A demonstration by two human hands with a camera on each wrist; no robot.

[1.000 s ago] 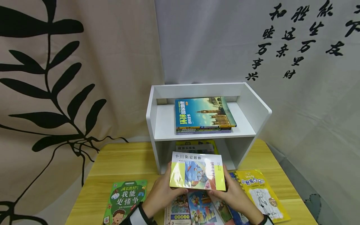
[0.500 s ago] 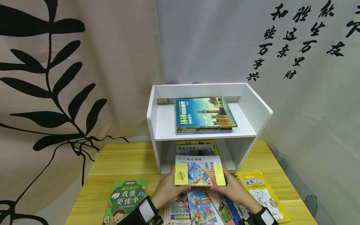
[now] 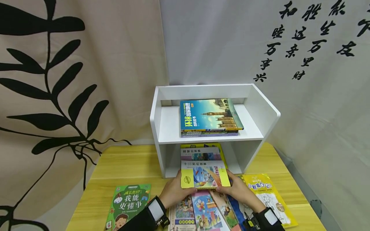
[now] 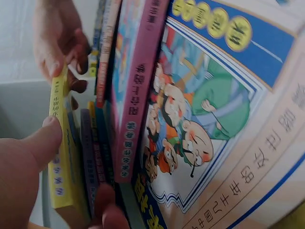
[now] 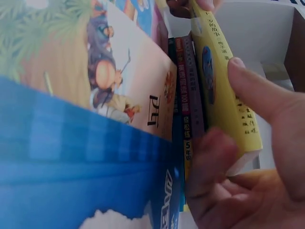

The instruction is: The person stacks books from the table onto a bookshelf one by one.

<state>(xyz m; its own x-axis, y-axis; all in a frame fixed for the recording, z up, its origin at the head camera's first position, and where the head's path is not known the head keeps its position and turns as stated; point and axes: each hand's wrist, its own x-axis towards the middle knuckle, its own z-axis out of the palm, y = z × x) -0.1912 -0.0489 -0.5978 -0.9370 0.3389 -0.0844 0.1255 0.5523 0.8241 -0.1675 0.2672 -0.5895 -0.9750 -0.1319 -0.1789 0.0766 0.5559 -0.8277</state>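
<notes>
A thick book [image 3: 203, 175] with a yellow, white and blue picture cover lies between both hands at the mouth of the lower shelf. My left hand [image 3: 174, 193] pinches its left side, thumb along the near spine edge. On its right side my right hand [image 3: 238, 192] grips in the same way. The yellow spine [image 4: 62, 148] faces the left wrist camera, with both thumbs on it. Behind and partly under the book lie a grey-topped book [image 3: 200, 154] and a larger yellow one [image 3: 223, 157] on the lower shelf. Spines of further books [image 5: 188, 90] show below it in the right wrist view.
The white two-tier shelf [image 3: 270, 120] stands on a wooden table [image 3: 130, 163]. A blue-covered book [image 3: 209, 115] tops a stack on its upper tier. Several picture books [image 3: 206, 211] overlap in front, a green book [image 3: 128, 205] lies left, a yellow one [image 3: 268, 199] right.
Both hands have carried the book forward and down toward the lower shelf. Its cover glare has faded, and more of the grey-topped book shows behind it.
</notes>
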